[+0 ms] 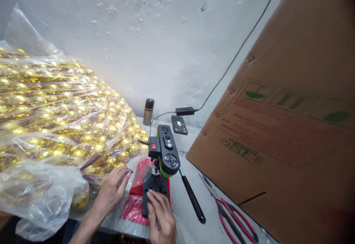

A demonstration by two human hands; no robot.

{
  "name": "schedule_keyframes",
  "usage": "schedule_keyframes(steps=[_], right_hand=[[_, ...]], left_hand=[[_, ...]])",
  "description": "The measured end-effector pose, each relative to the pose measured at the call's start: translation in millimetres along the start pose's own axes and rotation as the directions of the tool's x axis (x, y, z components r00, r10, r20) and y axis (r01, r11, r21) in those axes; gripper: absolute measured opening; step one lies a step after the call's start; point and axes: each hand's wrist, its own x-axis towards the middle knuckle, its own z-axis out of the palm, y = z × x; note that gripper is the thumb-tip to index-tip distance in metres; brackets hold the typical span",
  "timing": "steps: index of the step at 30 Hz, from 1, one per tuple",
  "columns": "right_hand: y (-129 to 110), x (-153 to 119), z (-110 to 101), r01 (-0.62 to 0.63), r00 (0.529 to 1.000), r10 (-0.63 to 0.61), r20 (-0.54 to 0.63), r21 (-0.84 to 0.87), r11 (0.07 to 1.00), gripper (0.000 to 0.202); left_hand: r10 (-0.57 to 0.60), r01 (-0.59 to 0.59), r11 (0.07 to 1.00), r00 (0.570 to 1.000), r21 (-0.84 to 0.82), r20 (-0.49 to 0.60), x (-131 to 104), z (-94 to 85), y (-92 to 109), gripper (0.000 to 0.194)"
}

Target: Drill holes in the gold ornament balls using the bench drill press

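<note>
My left hand (113, 189) is just left of a small black bench machine (166, 151), its fingers drawn together in a pinch; whatever they hold, if anything, is too small to make out. Over the near end of the machine's black slotted base plate (145, 199) rests my right hand (163, 218), fingers bent and pressed close, with the space between them hidden. The machine has a red switch (154, 146), a green band under its head and a black-handled lever (193, 199) pointing toward me. Red plastic sheeting (135, 209) lies under and beside the base.
A large clear bag (58, 125) of shiny gold balls fills the left. Behind the machine stand a dark-capped cylinder (148, 112), a patterned phone-like slab (179, 125) and a power adapter (185, 111) with its cable. Red-handled scissors (231, 218) lie beside a big cardboard box (277, 125) at right.
</note>
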Motion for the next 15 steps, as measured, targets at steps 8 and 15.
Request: schedule_keyframes(steps=[8,15], right_hand=[[-6,27,84,-0.070,0.934,0.114,0.338,-0.140,0.988,0.047],[7,10,99,-0.138,0.880,0.230,0.416,-0.239,0.961,0.041]], left_hand=[[-0.128,-0.004,0.966,0.859,0.257,0.495,-1,6.5,-26,0.040],[-0.015,0.010,0.995,0.999,0.098,0.045,37,-5.9,-55,0.041]])
